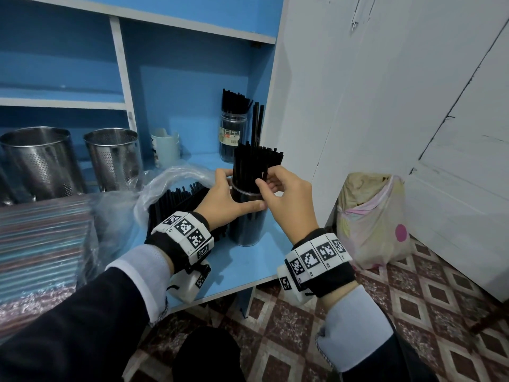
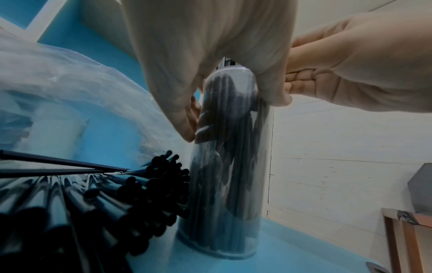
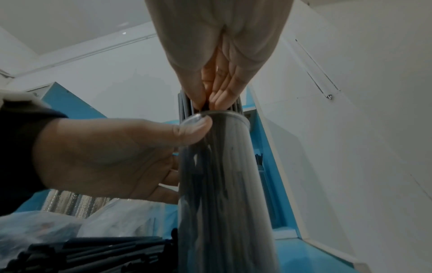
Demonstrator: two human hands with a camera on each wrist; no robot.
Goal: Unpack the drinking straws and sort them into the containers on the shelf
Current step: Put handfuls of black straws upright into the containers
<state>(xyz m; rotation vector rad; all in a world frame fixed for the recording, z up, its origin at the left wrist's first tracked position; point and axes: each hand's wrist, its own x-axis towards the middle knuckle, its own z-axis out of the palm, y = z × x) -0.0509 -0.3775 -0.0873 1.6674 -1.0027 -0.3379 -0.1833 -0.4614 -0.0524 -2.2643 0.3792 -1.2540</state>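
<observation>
**Straws going into the jar**

My left hand [image 1: 224, 198] grips the clear jar [image 1: 248, 224] at its rim, upright on the shelf [image 1: 248, 260]. My right hand [image 1: 286, 194] pinches black straws [image 1: 256, 161] standing in it. Loose straws [image 1: 179, 199] lie beside my left wrist.

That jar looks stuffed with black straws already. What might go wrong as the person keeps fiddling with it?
The clear jar stands near the shelf's front edge; a push from the right hand might tip it off, though the left hand steadies it. The packed straws may bend or pop out.
</observation>
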